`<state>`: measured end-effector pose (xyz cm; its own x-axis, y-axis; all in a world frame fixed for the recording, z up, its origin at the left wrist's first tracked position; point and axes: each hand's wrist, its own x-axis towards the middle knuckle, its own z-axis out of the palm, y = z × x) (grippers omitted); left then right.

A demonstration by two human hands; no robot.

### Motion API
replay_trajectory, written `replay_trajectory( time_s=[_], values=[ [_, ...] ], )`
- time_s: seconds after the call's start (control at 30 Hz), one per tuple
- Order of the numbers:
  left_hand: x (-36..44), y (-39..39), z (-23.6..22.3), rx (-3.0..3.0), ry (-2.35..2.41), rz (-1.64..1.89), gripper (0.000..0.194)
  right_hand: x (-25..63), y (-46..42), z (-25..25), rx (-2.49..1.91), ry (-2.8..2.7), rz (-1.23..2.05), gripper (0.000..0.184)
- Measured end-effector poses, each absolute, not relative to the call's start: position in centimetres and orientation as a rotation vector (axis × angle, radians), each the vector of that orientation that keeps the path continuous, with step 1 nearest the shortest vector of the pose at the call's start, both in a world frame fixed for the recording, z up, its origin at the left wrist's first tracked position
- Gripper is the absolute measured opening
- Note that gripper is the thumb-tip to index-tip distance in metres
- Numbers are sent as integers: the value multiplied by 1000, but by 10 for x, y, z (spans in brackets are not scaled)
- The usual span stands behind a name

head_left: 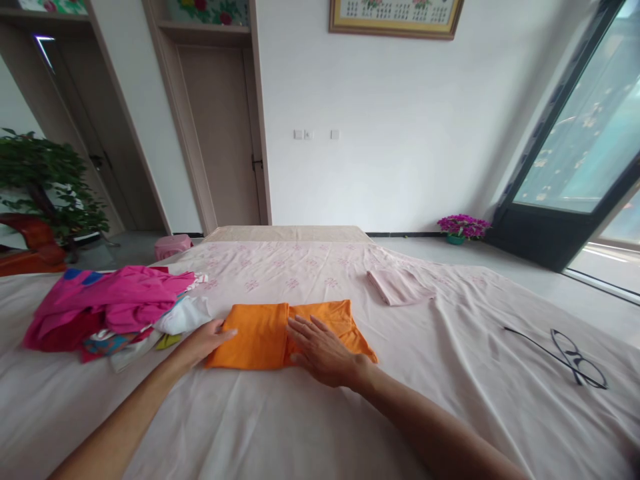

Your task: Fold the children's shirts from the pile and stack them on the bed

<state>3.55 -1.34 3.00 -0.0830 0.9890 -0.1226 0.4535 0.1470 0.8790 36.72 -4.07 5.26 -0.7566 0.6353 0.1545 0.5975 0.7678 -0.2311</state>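
Orange cloth [273, 337]: flat on the sheet [240, 420] between the hands; probably light, soft and limp, hard to damage, not slippery.
Pile [120, 300]: crumpled clothes, left of and beyond the left hand.
Left hand [213, 337]: at the cloth's left edge, thumb over the top, forearm slanting in from lower left; cannot tell whether it pinches.
Layered half [250, 337]: right of the left hand; best taken with all layers together, lest they slide apart.
Right hand [320, 350]: palm down, fingers extended, pressing lightly perhaps, grasping nothing; forearm from lower right.
Right end [357, 327]: beyond the right hand's fingers; its slanted edge should pinch easily.
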Motion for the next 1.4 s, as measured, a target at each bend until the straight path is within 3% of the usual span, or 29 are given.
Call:
replay_trajectory(
  time_s=[0.13,0.33,0.5,0.63,0.73,0.87,0.97,1.13,1.4],
  values=[
    [56,-27,54,1233,1406,961,56,359,-36,50,-943,-2734,357,58],
    [92,-35,99,1140,1314,1183,61,356,-21,70,-1001,-2365,708,33],
    [142,-26,124,1295,1231,1192,67,353,-5,84,-1091,-1577,1578,57],
    [191,-22,130,1409,1184,1109,68,364,3,92,-1029,-1270,1902,74],
    [216,-27,124,1437,1059,997,70,374,3,95,-1014,-1183,1926,70],
    [219,-37,97,1613,1163,1177,59,384,1,86,-1090,-1049,1773,35],
    [205,-36,68,1783,1314,1281,51,391,1,78,-1122,-1005,1674,35],
    [198,-19,27,2085,1477,1071,58,405,2,73,-1145,-1110,1567,27],
    [239,-14,12,2486,1605,815,65,428,-3,61,-1246,-1212,1366,22]
  ],
)
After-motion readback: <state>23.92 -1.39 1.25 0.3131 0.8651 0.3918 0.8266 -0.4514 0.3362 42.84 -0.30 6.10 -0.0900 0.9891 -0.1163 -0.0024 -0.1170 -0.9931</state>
